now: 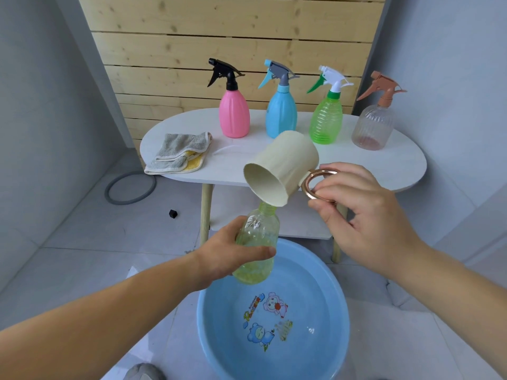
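While cup (288,157) tilts, clear yellow-green bottle (260,231), seemingly part-filled

A white oval table (397,160) on pale wooden legs (205,212) stands beyond the left hand (227,250) and the right hand (365,215), its lower shelf (296,223) showing between them. Behind the table a panel of knotty pine planks (219,31) rises between pale grey walls (41,91). The floor (82,242) is of light grey tiles. Left of the left hand, a grey ring (129,187) and a small black block (173,213) lie on it. The light is soft and even.
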{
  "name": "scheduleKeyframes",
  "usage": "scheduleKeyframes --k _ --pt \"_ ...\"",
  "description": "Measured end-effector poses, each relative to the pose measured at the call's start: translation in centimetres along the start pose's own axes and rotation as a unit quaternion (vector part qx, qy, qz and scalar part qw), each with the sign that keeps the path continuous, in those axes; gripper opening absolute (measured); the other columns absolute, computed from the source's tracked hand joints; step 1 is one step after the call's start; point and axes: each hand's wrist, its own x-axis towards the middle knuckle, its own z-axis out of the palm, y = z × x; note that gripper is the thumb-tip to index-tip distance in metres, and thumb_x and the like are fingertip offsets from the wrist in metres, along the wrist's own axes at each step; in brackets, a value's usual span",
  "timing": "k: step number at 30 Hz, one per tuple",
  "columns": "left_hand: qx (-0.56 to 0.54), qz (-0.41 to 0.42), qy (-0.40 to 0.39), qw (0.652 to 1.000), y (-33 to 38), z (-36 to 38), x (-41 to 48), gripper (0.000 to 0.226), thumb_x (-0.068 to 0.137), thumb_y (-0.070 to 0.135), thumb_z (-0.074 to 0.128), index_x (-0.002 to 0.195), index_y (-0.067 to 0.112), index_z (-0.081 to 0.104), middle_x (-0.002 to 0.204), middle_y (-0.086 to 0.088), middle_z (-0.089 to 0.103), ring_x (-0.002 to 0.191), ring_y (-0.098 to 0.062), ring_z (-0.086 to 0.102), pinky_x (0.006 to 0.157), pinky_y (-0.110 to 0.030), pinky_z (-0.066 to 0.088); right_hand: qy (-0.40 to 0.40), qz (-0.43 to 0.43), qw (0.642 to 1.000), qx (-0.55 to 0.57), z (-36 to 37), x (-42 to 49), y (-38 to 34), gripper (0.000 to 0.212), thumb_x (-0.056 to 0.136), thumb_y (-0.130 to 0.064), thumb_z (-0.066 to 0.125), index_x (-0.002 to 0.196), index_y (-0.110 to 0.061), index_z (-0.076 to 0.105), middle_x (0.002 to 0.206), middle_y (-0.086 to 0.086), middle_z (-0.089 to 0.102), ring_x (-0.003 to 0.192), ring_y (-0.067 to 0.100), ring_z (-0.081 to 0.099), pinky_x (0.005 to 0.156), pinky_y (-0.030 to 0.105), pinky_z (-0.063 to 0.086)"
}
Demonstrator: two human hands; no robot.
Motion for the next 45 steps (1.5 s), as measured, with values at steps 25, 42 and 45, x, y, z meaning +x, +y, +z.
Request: scheduleKeyframes --k 25,42,45 --pt "-0.007 -0.057 -0.007 0.998 -5.1 -1.9 1.8 0.073 0.062 0.04 0.092 0.128 0.034 0.062 0.118 -0.002 0.075 0.109 -0.022 0.074 0.097 -0.05 0.059 -0.317 0.41 0.85 0.098 18.7 -16.0 11.1 0.042 0.094 -0.041 0.059 0.072 -0.006 0.067 0.061 0.006 0.06 0.054 0.017 0.049 0.054 0.033 0.04" --pt "0.009 -0.075 -0.006 0.997 -7.3 -1.5 4.5 0.079 0.054 0.045 0.091 0.128 0.036 0.063 0.117 0.003 0.075 0.11 -0.018 0.073 0.1 -0.048 0.057 -0.387 0.212 0.897 0.016 23.4 -19.6 13.5 0.054 0.092 -0.035 0.066 0.055 -0.033 0.027 0.049 -0.014 0.026 0.063 0.021 0.032 0.068 0.038 0.049" --pt "0.008 -0.076 -0.008 0.997 -7.4 -1.5 4.5 0.08 0.055 0.045 0.091 0.129 0.035 0.062 0.118 0.002 0.075 0.11 -0.018 0.073 0.1 -0.048 0.057 -0.401 0.209 0.892 0.008 23.1 -19.6 13.4 0.054 0.093 -0.037 0.064 0.055 -0.035 0.026 0.049 -0.013 0.027 0.064 0.02 0.033 0.071 0.039 0.05"
